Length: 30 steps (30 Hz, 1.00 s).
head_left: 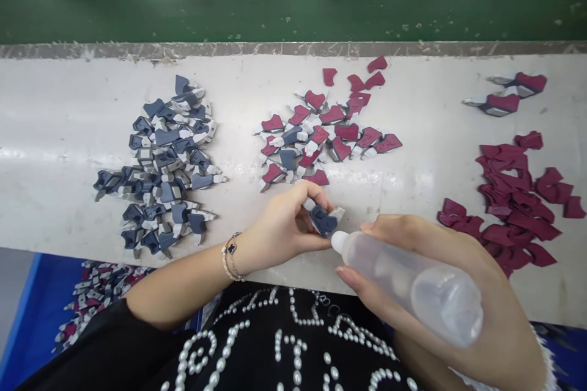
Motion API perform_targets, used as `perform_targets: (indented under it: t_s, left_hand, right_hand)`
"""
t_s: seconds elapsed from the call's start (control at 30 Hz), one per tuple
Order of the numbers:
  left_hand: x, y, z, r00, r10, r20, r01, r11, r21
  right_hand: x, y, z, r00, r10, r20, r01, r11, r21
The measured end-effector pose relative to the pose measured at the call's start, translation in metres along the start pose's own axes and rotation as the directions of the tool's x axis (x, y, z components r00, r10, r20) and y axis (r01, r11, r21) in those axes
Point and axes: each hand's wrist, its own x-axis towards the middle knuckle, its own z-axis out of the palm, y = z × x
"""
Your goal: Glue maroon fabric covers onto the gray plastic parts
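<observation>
Between the thumb and fingers of my left hand (284, 220) is a small dark blue and grey plastic part (322, 220). My right hand (477, 281) is wrapped round a translucent squeeze bottle (413, 284), tilted so its white nozzle (338, 241) meets or nearly meets the lower edge of that part. Clear liquid seems to show inside the bottle. Just beyond my left hand lies a group of similar parts (346, 132), most with maroon pieces on top.
A pile of blue and grey parts (169, 159) lies at the left of the white table (46, 134). Loose maroon pieces (513, 195) are heaped at the right, below two assembled parts (502, 104). A blue bin (27, 317) holds many parts at lower left.
</observation>
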Motion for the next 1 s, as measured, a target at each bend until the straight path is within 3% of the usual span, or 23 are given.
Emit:
perform_targets:
  t_s: [0.27, 0.6, 1.0]
  left_hand:
    - [0.0022, 0.0026, -0.0015, 0.999, 0.043, -0.032, -0.042, 0.998, 0.038]
    - [0.0018, 0.0035, -0.0018, 0.996, 0.086, -0.033, -0.081, 0.986, 0.144]
    - [0.0016, 0.0031, -0.0004, 0.994, 0.042, 0.099, -0.053, 0.993, 0.109]
  right_hand:
    - [-0.0056, 0.0010, -0.0037, 1.000, -0.018, -0.013, 0.017, 0.999, -0.035]
    - [-0.0059, 0.0018, -0.0061, 0.993, 0.088, -0.083, -0.093, 0.994, -0.057]
    - [-0.0031, -0.0018, 0.0008, 0.993, 0.088, -0.078, -0.090, 0.996, -0.024]
